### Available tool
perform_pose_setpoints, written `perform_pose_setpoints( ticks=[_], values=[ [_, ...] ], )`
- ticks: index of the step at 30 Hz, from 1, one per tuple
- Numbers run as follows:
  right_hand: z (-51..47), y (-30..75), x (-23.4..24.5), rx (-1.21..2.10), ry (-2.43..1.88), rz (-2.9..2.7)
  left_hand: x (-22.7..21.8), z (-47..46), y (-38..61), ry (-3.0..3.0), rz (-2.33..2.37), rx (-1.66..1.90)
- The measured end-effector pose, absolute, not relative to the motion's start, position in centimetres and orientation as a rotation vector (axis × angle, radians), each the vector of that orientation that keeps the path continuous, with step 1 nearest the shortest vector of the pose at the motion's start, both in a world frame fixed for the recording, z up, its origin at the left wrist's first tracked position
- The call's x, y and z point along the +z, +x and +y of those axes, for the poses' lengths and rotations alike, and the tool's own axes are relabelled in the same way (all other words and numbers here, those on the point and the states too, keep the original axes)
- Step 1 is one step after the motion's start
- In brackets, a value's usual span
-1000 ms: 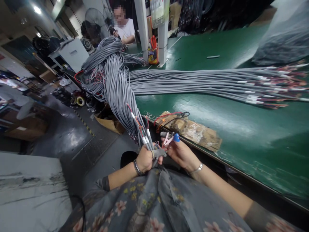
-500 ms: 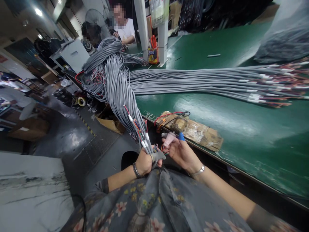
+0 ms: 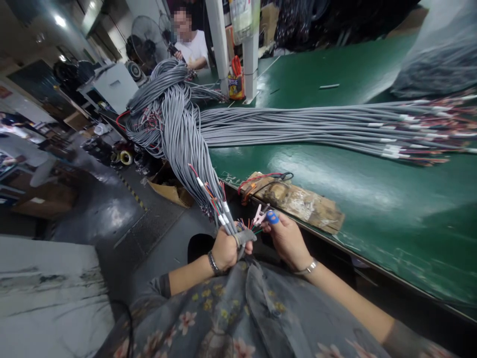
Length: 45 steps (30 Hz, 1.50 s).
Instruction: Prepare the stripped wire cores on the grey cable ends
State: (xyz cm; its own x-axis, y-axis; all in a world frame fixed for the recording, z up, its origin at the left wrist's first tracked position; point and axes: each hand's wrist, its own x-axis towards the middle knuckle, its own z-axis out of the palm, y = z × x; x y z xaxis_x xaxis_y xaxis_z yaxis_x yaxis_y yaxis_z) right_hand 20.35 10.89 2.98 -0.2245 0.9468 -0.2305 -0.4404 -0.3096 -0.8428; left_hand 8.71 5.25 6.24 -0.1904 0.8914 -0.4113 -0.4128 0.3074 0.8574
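Observation:
My left hand [image 3: 226,251] is closed around several grey cables [image 3: 226,226] near their ends; a grey wrap covers its thumb. Thin coloured wires [image 3: 246,224] fan out of the held cable end, beside that thumb. To the right, my right hand [image 3: 288,243] is closed, with a blue cover on its thumb. A small pale pink two-armed tool [image 3: 259,216] sticks out from its fingers, over the wires; its exact kind is unclear. One green wire [image 3: 258,230] runs toward the right fingertips, whose contact with it is partly hidden.
A large bundle of grey cables [image 3: 182,114] hangs over the edge of the green table [image 3: 391,199]. More cables [image 3: 298,124] stretch across it. A worn wooden board [image 3: 305,204] lies at the near edge. A person [image 3: 194,47] sits beyond, near a white post [image 3: 250,59].
My right hand has turned over and its fingers have closed in, thumb now on top. The pink tool now shows its two arms over the wires. My left hand keeps its hold.

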Motion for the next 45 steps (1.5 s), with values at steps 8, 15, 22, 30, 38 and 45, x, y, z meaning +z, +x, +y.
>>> perform_pose_setpoints(
  ticks=[8, 15, 22, 30, 38, 45],
  values=[
    [11.2, 19.7, 2.8, 2.064, -0.737, -0.604, 5.8, 5.2, 8.9, 0.513, 1.287, 1.269],
    [11.3, 19.3, 2.8, 2.049, -0.727, -0.489, 5.8, 5.2, 9.0, 0.509, 1.318, 1.255],
    [11.1, 19.4, 3.3, 2.103, -0.689, -0.434, 5.8, 4.5, 8.5, 0.556, 1.349, 1.234],
    [10.9, 20.0, 3.5, 2.084, -0.715, -0.565, 5.9, 4.3, 8.4, 0.553, 1.336, 1.255],
    [10.9, 20.3, 3.3, 1.979, -0.815, -0.659, 6.2, 5.2, 8.9, 0.476, 1.337, 1.293],
    [11.1, 20.2, 2.8, 1.692, -0.920, -0.931, 5.7, 5.3, 8.9, 0.507, 1.329, 1.277]
  ],
)
